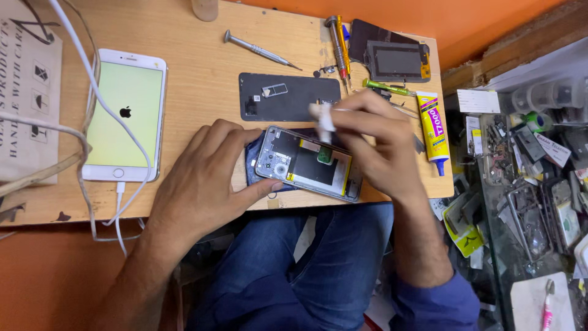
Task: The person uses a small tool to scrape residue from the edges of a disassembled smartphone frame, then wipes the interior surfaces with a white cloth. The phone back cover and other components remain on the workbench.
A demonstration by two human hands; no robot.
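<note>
Opened phone [308, 164], back cover off and internals exposed, lies near the front edge of the wooden board [202, 73], roughly at its middle, tilted slightly clockwise.

Head view, the only one I have:

- Left hand [205, 175] rests on the board at the phone's left end. Fingers are curled loosely against that end; the thumb [260, 189] runs along the lower left corner and touches the frame. I read this as steadying the phone, not lifting it.
- Right hand [376, 144] hovers over the phone's right half. Its fingertips are pinched closed on a small white wad [323, 117], cloth or tissue, I cannot tell which. The wad's lower end hangs just above the phone's upper edge; whether it touches I cannot tell.
- Dark back panel [288, 96] lies flat just beyond the phone, apart from both hands.
- White phone [125, 114], screen lit pale green, lies at the board's left with a white cable [92, 92] plugged into its lower end.
- Silver screwdriver [260, 50] lies further back; a second, yellow-handled screwdriver [340, 46] lies near the back right.
- Dark screen module [395, 58] sits at the far right corner.
- Yellow glue tube [433, 129] lies just right of the right hand, nozzle toward me.
- Glass case [533, 184] of small parts stands to the right of the board.
- Blue jeans [288, 270] show below the board's edge.
</note>
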